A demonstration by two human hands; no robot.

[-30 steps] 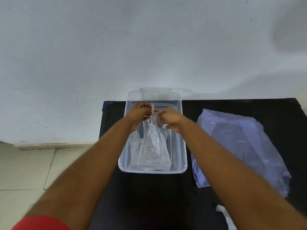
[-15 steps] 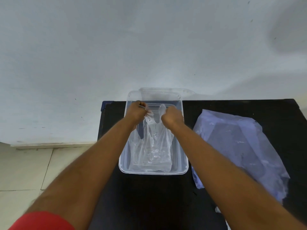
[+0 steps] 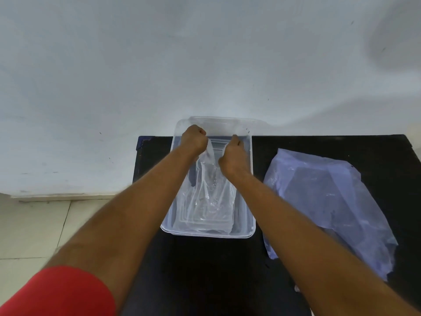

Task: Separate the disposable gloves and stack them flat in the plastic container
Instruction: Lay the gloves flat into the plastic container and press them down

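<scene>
A clear plastic container point(image 3: 248, 224) sits on a black table, its far end against the white wall. A thin transparent disposable glove point(image 3: 210, 197) lies stretched along the inside of it. My left hand point(image 3: 193, 139) and my right hand point(image 3: 232, 156) both pinch the glove's far end, near the container's far rim, a short gap between them. The glove's near end rests on the container floor. Whether more gloves lie beneath it I cannot tell.
A crumpled bluish translucent plastic bag point(image 3: 323, 201) lies on the black table point(image 3: 205, 270) to the right of the container. The table's left edge point(image 3: 136, 167) drops to a tiled floor point(image 3: 34, 229). A white wall rises right behind the container.
Both hands have moved away from me toward the container's far rim and spread apart, pulling the glove out flatter and lower inside the container.
</scene>
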